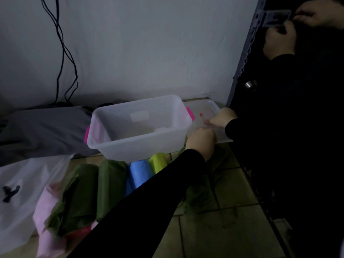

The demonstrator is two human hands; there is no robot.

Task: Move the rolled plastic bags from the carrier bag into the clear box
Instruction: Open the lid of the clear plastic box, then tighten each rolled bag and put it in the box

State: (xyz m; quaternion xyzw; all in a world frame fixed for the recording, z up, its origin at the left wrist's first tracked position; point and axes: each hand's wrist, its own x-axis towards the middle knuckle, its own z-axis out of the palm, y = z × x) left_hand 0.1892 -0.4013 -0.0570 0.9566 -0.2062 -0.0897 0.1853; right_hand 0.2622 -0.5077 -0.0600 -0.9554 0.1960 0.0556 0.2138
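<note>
The clear box (119, 146) with pink handles stands open on the floor by the wall. Its clear lid (208, 108) lies flat just to its right. My left hand (202, 141) grips the lid's near edge with curled fingers. My right hand (221, 118) holds the lid from the right side. In front of the box lie rolled bags: two dark green rolls (83, 192), a blue roll (138, 173) and a yellow-green roll (158, 162). A pink roll (46, 211) lies at the mouth of the white carrier bag (22, 192). A pale shape in the box is unclear.
A grey cloth (46, 131) lies left of the box, with black cables (61, 53) hanging down the wall. A dark metal rack (243, 58) stands on the right. Another person's hands (297, 25) hold a small flat item at the top right. Floor tiles (223, 229) show below.
</note>
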